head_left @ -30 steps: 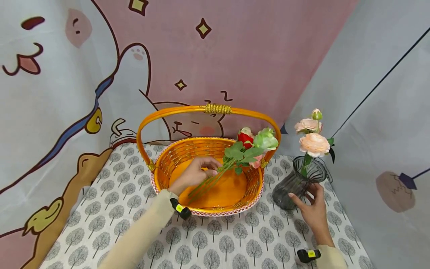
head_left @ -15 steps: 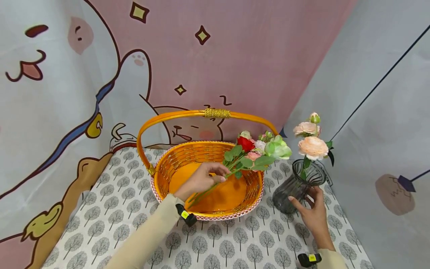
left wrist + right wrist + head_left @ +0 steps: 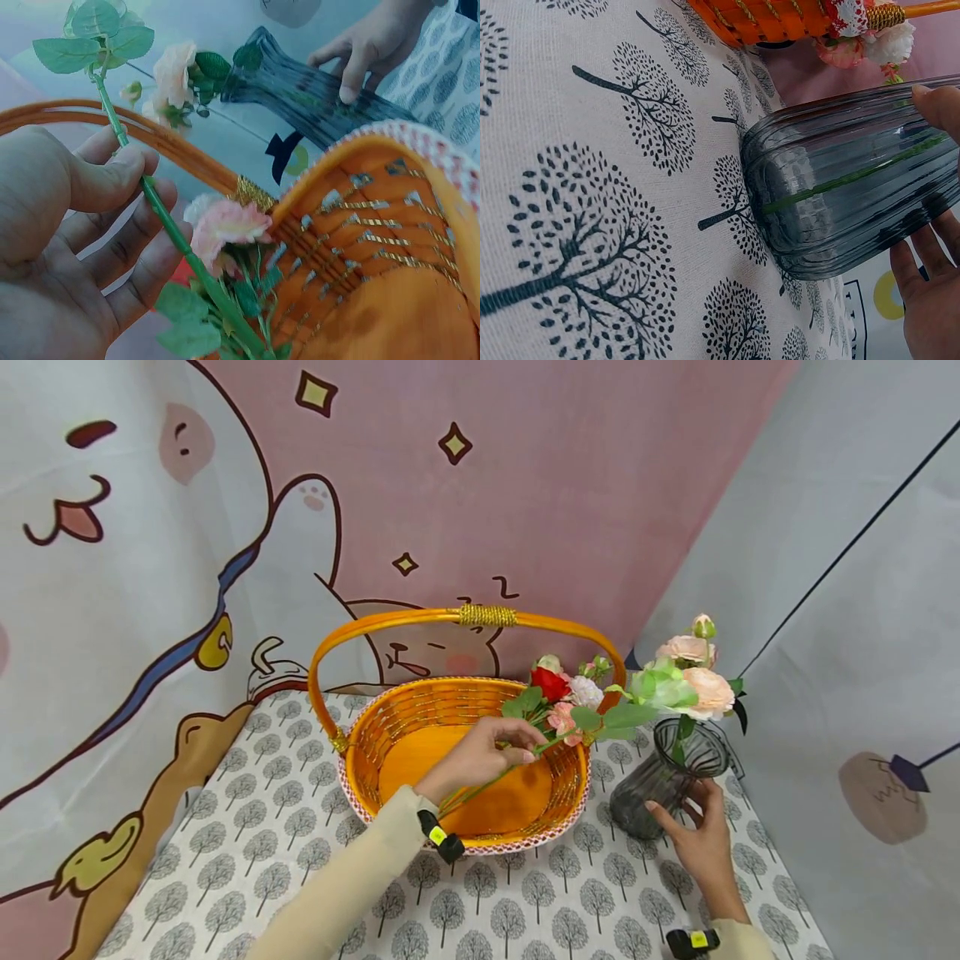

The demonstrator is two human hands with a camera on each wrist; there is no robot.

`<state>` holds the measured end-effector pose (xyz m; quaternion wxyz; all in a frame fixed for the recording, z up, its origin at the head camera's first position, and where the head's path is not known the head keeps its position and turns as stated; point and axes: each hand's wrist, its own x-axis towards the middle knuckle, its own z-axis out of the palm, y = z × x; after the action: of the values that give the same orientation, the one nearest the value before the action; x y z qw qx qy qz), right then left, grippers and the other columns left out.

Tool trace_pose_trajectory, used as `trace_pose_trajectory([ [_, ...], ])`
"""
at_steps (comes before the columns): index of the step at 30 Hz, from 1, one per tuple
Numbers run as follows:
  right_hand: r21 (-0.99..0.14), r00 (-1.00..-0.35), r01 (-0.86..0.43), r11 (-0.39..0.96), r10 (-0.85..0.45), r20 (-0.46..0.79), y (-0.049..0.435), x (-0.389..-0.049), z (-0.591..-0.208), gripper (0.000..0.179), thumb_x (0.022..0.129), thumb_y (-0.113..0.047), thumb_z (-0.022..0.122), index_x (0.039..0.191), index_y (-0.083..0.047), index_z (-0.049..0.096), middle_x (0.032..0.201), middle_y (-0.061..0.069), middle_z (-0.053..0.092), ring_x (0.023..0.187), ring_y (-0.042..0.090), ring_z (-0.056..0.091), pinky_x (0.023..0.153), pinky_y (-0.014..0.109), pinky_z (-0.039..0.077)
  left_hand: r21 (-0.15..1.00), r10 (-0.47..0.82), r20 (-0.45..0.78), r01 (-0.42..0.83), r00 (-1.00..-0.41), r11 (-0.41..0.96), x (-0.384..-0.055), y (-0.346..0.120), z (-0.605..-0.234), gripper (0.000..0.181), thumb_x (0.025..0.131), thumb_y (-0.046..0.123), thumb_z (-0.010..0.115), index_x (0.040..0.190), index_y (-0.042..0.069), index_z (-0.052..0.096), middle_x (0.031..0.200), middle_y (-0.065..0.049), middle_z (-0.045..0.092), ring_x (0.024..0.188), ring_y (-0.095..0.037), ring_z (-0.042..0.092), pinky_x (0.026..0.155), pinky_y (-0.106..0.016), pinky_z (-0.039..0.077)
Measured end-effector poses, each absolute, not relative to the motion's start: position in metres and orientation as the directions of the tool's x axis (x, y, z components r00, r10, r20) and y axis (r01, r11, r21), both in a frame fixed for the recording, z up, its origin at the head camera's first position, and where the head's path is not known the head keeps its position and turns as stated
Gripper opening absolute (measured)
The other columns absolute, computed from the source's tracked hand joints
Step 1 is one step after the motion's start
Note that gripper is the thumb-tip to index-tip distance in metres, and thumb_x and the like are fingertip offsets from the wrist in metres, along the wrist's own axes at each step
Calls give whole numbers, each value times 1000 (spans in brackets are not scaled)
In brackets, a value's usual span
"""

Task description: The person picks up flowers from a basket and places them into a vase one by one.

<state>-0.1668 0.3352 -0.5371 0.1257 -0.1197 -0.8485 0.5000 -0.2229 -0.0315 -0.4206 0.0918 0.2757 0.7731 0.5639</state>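
My left hand [image 3: 491, 752] pinches the green stem [image 3: 161, 206] of a pale green rose [image 3: 660, 685] between thumb and fingers, above the orange basket [image 3: 375, 714]. The rose's head overlaps the peach flowers [image 3: 708, 693] in the head view; whether they touch I cannot tell. Those peach flowers stand in a grey ribbed glass vase [image 3: 645, 789], which tilts on the table. My right hand [image 3: 705, 852] holds the vase low down, thumb on one side and fingers on the other. One green stem [image 3: 855, 176] shows through the glass.
A red rose [image 3: 550, 683], a white flower [image 3: 586, 692] and a pink flower [image 3: 562, 720] lie at the basket's right end. The basket's tall handle [image 3: 420, 614] arches over it. A tree-print cloth [image 3: 480, 902] covers the table, with printed curtains [image 3: 570, 485] behind.
The left hand has moved right, drawing the pale green rose out from the other flowers toward the vase. The right hand and vase have hardly moved.
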Motion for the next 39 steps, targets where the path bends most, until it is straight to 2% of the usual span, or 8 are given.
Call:
trace_pose_trajectory([
  [7,-878,-940,72,473,326,98,335,-168,-538,102,91,-24,81,165,-25,10,159,23,33,147,43,35,120,58,31,918,540,206,352,-816,182,-227,-7,-408,19,97,8,70,111,19,76,96,2,72,89,-10,65,73,-24,53],
  [12,-877,-940,69,475,325,102,334,-168,-536,101,91,-25,80,165,-29,10,159,21,34,146,41,36,121,55,31,923,556,235,363,-797,130,-230,13,-399,21,97,4,69,115,14,75,100,-4,71,88,-9,64,72,-21,52],
  [17,-882,-941,71,465,326,97,334,-167,-536,101,91,-26,80,164,-32,10,159,19,35,146,40,37,121,55,32,916,559,248,379,-791,129,-232,34,-389,22,99,6,67,119,13,73,101,-3,71,86,-6,63,71,-19,50],
  [24,-887,-940,62,458,327,103,335,-169,-537,102,91,-28,81,165,-28,10,159,21,34,146,42,37,120,58,32,938,517,255,340,-817,75,-235,62,-378,22,100,9,67,120,15,73,97,4,69,84,-8,65,66,-19,48],
  [32,-882,-935,59,468,335,115,334,-169,-537,101,91,-27,81,164,-25,12,157,21,35,145,40,37,120,58,33,960,436,256,278,-863,-14,-236,92,-370,24,98,10,69,122,13,71,99,2,67,80,-8,66,65,-28,61],
  [39,-879,-936,57,474,333,118,333,-169,-536,101,91,-25,81,164,-26,12,158,21,35,147,41,37,121,57,32,957,399,286,277,-871,-81,-238,109,-354,24,99,10,67,123,16,68,105,-2,67,81,-4,65,69,-29,63],
])
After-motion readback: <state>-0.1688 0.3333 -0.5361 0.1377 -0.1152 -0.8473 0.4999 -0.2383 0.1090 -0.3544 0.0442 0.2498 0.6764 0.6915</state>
